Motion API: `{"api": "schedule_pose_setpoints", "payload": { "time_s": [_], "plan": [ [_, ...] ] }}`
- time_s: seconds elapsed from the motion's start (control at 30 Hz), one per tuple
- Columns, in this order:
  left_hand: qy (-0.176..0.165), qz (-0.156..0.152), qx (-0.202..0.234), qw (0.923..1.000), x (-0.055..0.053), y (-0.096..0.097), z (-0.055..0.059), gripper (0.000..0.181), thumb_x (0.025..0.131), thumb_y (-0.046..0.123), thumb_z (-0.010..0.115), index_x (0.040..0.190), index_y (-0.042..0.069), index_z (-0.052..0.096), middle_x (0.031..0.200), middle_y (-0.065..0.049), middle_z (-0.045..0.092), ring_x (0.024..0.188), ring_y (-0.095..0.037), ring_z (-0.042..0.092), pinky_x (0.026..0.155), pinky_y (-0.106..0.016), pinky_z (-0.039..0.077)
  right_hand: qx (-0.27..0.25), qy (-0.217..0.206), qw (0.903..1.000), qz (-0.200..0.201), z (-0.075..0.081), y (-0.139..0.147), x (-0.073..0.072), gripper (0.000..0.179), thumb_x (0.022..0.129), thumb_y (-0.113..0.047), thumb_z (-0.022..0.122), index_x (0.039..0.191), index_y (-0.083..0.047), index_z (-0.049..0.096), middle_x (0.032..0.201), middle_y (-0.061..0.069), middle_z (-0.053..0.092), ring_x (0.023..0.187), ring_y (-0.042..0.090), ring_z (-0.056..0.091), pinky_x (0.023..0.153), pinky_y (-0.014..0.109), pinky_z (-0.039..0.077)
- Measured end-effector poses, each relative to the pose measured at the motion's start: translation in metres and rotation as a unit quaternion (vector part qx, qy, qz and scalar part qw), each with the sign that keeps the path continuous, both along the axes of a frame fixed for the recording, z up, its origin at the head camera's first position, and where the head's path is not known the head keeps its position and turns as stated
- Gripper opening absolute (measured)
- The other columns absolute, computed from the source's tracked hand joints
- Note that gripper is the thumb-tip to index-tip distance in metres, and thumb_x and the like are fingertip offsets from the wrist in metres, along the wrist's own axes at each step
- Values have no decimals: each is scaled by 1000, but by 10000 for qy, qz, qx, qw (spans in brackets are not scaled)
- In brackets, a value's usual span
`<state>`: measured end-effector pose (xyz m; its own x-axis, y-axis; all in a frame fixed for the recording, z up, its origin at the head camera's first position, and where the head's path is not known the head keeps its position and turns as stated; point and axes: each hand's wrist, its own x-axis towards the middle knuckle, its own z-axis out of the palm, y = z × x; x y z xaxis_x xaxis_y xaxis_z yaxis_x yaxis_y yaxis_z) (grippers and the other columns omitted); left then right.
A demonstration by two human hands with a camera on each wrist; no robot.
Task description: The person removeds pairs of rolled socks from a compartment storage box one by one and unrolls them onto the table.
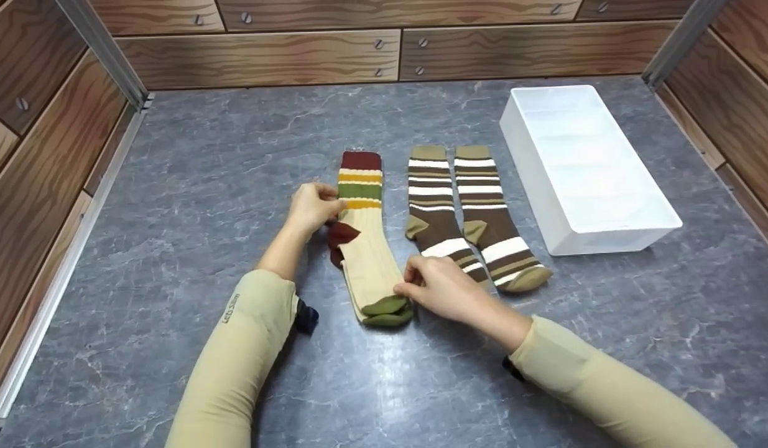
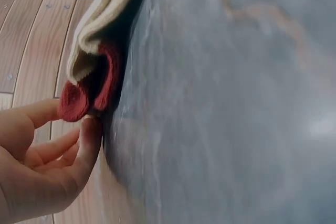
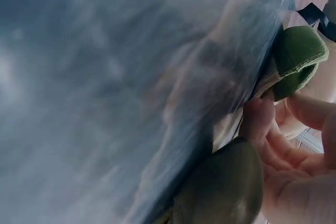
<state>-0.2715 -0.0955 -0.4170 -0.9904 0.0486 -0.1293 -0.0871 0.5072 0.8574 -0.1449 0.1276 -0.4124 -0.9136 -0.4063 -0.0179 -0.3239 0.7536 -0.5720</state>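
Note:
Two cream socks with striped cuffs, dark red heels and green toes lie stacked, slightly out of line at the heels and toes. My left hand pinches their left edge just above the heels; in the left wrist view its fingertips meet the red heel. Near the toe end, my right hand pinches the right edge. The right wrist view has its thumb and finger close below the green toe. Beside them lie two brown striped socks, one partly hidden behind my right hand.
A white plastic box stands at the right, beyond the brown striped socks. The grey marbled table is bordered by wood-patterned panels at the back and both sides.

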Motion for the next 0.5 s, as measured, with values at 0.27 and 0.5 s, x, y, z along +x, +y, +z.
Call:
{"api": "schedule_pose_setpoints", "payload": {
  "time_s": [0.27,0.5],
  "plan": [
    [-42,378,111,9992,-3,3,-4,30,81,3,71,108,-8,65,85,-13,69,59,-8,57,56,-18,48,-281,-114,9995,107,-2,-4,-4,19,78,-11,77,85,-6,60,73,-1,62,65,12,56,62,29,49],
    [-322,480,1130,9919,-4,5,-2,16,84,2,68,97,-6,62,75,-5,56,59,-11,56,56,-20,50,-745,-389,9964,-67,3,-1,-4,18,79,-8,74,90,-6,60,75,-2,62,68,11,57,67,30,50]
  ]
}}
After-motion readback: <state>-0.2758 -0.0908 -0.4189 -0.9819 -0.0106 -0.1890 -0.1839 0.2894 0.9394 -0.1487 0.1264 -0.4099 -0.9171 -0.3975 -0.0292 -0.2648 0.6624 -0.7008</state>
